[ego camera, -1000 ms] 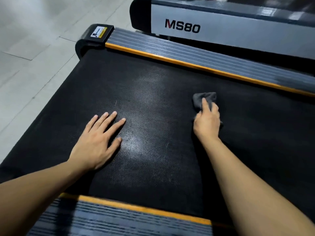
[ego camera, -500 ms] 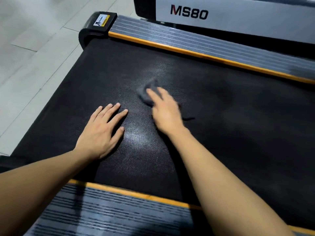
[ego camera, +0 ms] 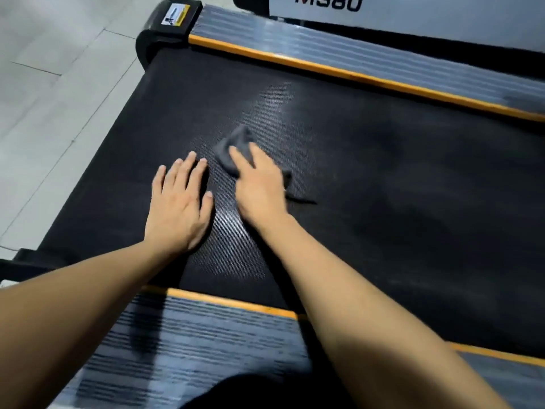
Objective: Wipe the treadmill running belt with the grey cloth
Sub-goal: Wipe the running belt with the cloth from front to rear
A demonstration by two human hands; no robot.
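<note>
Where the textured black running belt [ego camera: 383,187] shows a pale sheen near its middle, the grey cloth [ego camera: 236,146] is pressed flat against it, bunched into a small crumpled wad. It is held down under the right hand [ego camera: 259,187], whose fingers are laid forward over the cloth; whether they are curled into the fabric cannot be told, as the hand is blurred. A dark corner of the cloth is seen trailing out behind the hand on its right side. Just beside it, apart from the cloth, the left hand [ego camera: 180,208] is laid palm down on the belt with its fingers straight and slightly spread, holding nothing.

Both bare forearms are stretched in from the lower edge, crossing the near side rail [ego camera: 206,343], a grey ribbed strip edged in orange. A matching far side rail [ego camera: 354,54] is seen beyond the belt, ending at a black end cap [ego camera: 165,28] that bears a yellow and white sticker [ego camera: 175,13], too small to be read. Behind that, the letters "MS80" [ego camera: 328,2] are partly cut off on a neighbouring grey machine. Pale floor tiles [ego camera: 59,84] are seen at the left.
</note>
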